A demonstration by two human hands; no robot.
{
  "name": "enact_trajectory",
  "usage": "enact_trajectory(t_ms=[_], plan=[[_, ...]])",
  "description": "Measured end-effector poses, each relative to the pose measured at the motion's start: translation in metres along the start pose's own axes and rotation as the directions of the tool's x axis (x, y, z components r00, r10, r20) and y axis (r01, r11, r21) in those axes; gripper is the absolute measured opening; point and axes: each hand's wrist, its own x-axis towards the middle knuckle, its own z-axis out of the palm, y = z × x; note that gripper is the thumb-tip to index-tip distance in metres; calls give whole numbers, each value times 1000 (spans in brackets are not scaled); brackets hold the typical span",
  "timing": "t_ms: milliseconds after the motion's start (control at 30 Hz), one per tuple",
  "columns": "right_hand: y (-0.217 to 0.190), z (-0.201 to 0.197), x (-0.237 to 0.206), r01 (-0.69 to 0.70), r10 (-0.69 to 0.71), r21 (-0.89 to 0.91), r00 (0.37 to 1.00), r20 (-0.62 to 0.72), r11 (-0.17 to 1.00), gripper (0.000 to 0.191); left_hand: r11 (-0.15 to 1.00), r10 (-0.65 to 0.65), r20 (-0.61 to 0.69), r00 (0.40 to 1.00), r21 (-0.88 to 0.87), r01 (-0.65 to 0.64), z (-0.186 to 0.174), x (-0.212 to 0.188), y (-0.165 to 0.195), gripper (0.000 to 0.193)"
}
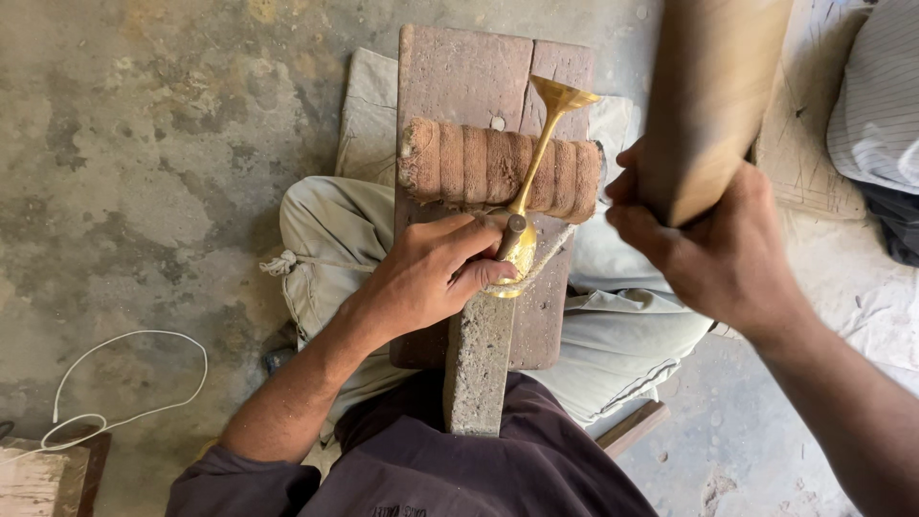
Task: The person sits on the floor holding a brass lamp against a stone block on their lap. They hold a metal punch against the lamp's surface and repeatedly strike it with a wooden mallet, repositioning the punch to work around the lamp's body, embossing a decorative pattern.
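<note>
My left hand [431, 273] grips the bowl end of a brass goblet-shaped piece [536, 163] together with a thin dark tool against a grey stone bar [476, 364]. The brass stem lies across a thread-wrapped wooden roll [469, 165], its flared foot pointing away from me. My right hand [713, 239] is raised at the right, closed around a thick wooden mallet [713, 91] that is blurred and held above the work.
A reddish wooden board [469, 77] rests on my lap over pale trousers [325, 230]. White cord [124, 383] loops on the stained concrete floor at left. Striped cloth [876, 96] lies at the upper right, a wood block [38, 483] at the lower left.
</note>
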Motion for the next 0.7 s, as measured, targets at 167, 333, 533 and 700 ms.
enact_trajectory(t_ms=[167, 333, 533, 700], plan=[[-3, 1, 1, 167, -211, -490, 977, -36, 855, 33, 1000, 19, 10, 1000, 22, -19, -2, 1, 0, 23], [-10, 0, 0, 188, -202, -436, 979, 14, 880, 46, 999, 52, -9, 999, -1, -52, -1, 2, -2, 24], [-13, 2, -3, 24, -22, 150, 1000, -13, 988, 44, 999, 6, 31, 999, 43, -7, 0, 0, -6, 22], [-5, 2, -4, -12, 3, -150, 998, -61, 989, 39, 999, 22, 23, 999, -28, -21, 0, 3, -5, 23]])
